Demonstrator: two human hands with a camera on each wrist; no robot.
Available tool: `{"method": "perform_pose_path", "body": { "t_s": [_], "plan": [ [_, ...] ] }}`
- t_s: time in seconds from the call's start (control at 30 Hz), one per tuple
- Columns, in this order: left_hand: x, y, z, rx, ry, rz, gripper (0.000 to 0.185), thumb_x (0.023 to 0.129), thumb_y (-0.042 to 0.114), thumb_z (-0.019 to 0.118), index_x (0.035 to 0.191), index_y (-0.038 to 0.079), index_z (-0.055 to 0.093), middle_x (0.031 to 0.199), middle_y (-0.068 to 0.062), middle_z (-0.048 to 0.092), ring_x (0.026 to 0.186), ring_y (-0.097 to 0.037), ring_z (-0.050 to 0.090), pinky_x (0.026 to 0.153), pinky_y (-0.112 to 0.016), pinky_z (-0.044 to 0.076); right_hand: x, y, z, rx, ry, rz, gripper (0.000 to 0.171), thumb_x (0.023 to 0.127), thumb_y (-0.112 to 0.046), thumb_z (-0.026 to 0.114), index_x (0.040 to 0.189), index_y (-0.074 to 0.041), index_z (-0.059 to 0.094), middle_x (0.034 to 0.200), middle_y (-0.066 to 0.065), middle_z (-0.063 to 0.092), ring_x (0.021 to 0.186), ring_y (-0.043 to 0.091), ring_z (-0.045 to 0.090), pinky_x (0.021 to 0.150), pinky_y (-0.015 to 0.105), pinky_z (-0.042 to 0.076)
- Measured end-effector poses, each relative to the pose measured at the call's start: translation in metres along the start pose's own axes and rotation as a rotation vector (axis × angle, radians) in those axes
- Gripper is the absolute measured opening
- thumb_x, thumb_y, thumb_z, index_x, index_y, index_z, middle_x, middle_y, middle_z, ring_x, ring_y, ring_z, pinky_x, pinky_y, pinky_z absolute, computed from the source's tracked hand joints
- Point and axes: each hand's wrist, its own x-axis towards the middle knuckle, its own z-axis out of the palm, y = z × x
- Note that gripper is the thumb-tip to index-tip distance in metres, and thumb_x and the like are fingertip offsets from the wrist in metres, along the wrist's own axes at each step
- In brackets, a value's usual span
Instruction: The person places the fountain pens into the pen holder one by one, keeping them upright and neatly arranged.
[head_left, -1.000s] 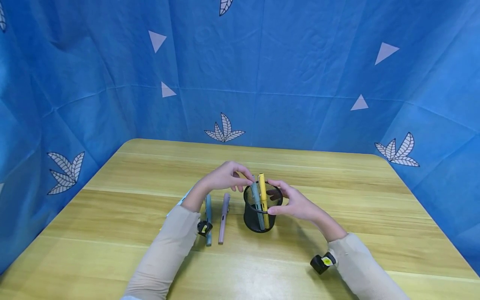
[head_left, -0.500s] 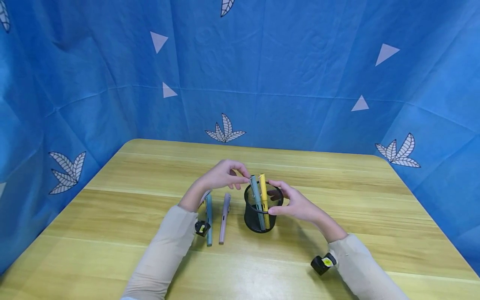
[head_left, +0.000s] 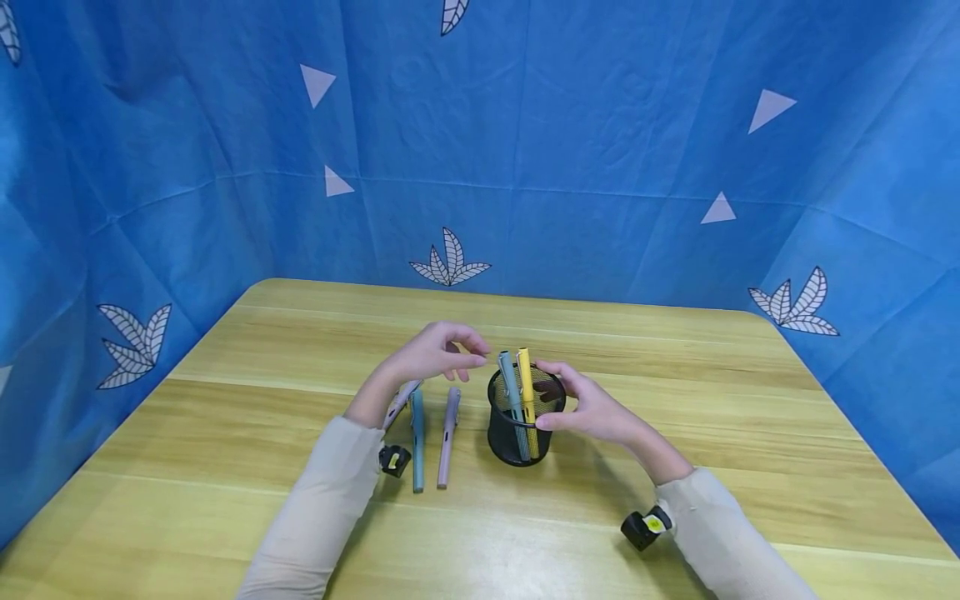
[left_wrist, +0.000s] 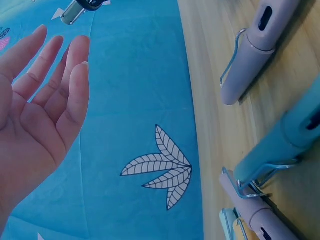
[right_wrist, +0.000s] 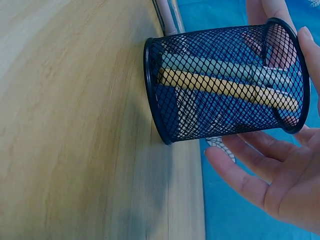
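Note:
A black mesh pen holder (head_left: 501, 433) stands upright on the table, with a blue-grey pen (head_left: 510, 379) and a yellow pen (head_left: 527, 385) leaning inside. My right hand (head_left: 588, 408) holds its rim from the right, thumb at the near side and fingers at the far side. Just left of the pen tops, my left hand (head_left: 431, 352) hovers with relaxed fingers and nothing in them. Below it lie a lilac pen (head_left: 448, 437), a teal pen (head_left: 417, 442) and a second lilac pen (head_left: 399, 403), the last partly hidden by the left wrist.
In the left wrist view, a pale blue pen (left_wrist: 227, 222) and an orange-yellow pen (left_wrist: 242, 230) show beside the second lilac one. A blue patterned cloth (head_left: 570, 150) hangs behind the wooden table (head_left: 645, 333).
My left hand has let go of the blue-grey pen, which now leans in the holder, and has drawn back to the left. The right hand has stayed at the rim.

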Motion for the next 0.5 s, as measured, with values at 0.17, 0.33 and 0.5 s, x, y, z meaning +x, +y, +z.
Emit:
{"method": "perform_pose_path", "body": {
  "t_s": [0.17, 0.33, 0.5],
  "plan": [
    [-0.011, 0.014, -0.001, -0.018, 0.002, -0.014, 0.02, 0.088, 0.006, 0.055, 0.104, -0.006, 0.059, 0.098, -0.017, 0.06, 0.072, -0.035, 0.059, 0.065, -0.048, 0.048, 0.0, 0.0, 0.0, 0.001, -0.005, -0.003, 0.079, 0.076, -0.019, 0.072, 0.137, 0.001, 0.026, 0.116, 0.02, 0.053, 0.112, 0.036, 0.045, 0.096, 0.053, 0.028],
    [-0.012, 0.006, -0.002, -0.027, -0.002, -0.024, 0.021, 0.088, 0.006, 0.056, 0.105, -0.006, 0.058, 0.098, -0.015, 0.06, 0.073, -0.037, 0.058, 0.065, -0.048, 0.049, 0.0, 0.0, 0.0, -0.003, -0.002, 0.011, 0.078, 0.076, -0.018, 0.072, 0.137, 0.001, 0.026, 0.117, 0.02, 0.052, 0.113, 0.036, 0.044, 0.096, 0.053, 0.028],
    [-0.005, -0.018, -0.004, -0.029, 0.007, -0.022, 0.024, 0.088, 0.008, 0.055, 0.107, -0.006, 0.057, 0.099, -0.014, 0.06, 0.07, -0.035, 0.059, 0.063, -0.047, 0.049, 0.0, -0.001, 0.0, -0.009, 0.005, 0.028, 0.078, 0.076, -0.016, 0.071, 0.137, 0.0, 0.026, 0.119, 0.019, 0.051, 0.115, 0.035, 0.042, 0.096, 0.052, 0.028]
  ]
}}
